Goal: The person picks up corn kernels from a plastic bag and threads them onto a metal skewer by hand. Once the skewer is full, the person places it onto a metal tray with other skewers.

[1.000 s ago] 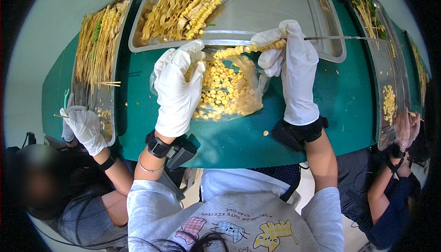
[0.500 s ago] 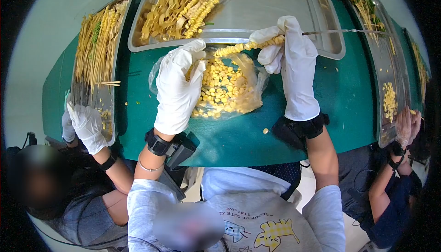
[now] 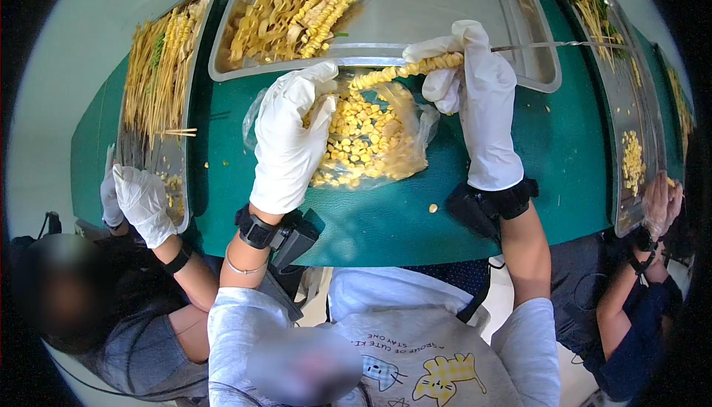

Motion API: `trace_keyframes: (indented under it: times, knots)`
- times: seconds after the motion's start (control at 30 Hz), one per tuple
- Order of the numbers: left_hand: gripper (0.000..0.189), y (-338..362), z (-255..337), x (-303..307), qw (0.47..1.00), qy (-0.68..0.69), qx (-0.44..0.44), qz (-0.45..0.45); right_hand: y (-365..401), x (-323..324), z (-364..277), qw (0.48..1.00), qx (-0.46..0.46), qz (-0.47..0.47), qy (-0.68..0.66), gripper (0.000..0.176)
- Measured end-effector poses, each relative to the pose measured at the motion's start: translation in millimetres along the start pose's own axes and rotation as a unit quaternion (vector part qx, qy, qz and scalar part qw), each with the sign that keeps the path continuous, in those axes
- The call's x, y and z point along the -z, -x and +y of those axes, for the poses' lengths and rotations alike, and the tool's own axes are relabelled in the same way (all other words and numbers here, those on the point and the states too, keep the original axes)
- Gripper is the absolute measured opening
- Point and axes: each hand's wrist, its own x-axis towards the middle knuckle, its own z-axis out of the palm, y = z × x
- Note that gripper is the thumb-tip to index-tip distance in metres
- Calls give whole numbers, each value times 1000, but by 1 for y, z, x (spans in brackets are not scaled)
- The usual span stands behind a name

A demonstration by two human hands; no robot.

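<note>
My right hand (image 3: 478,103), in a white glove, is closed around a skewer (image 3: 534,44) with a twisted metal shaft. Yellow corn kernels (image 3: 397,73) are threaded close together along it, and the shaft sticks out to the right. My left hand (image 3: 293,136), also gloved, curls its fingers and thumb together at the left end of the kernel row; what lies between the fingertips is hidden. Below the skewer, between both hands, an open clear plastic bag (image 3: 415,151) holds many loose corn kernels (image 3: 360,136).
Behind the hands, a metal tray (image 3: 437,17) holds filled skewers (image 3: 319,17) and bare sticks. Other trays stand left (image 3: 189,110) and right (image 3: 630,110), each with a co-worker's hands (image 3: 141,199) beside it. One stray kernel (image 3: 433,208) lies on the green table (image 3: 371,236).
The view has shifted slightly. My right hand and the skewer have risen a little and tilted slightly; my left hand stays by the skewer's left end.
</note>
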Motion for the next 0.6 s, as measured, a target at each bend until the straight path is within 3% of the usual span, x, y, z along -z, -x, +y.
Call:
trace_keyframes:
  times: [0.13,0.2,0.6]
  knots:
    - [33,-1,2,-1,999,19,34,-4,3,1,-6,1000,9,27,5,61]
    - [32,-3,5,2,1000,-22,10,-10,1,1,-1,999,16,51,-9,60]
    - [28,-4,10,6,1000,-12,-6,3,-2,8,2,999,16,39,-12,60]
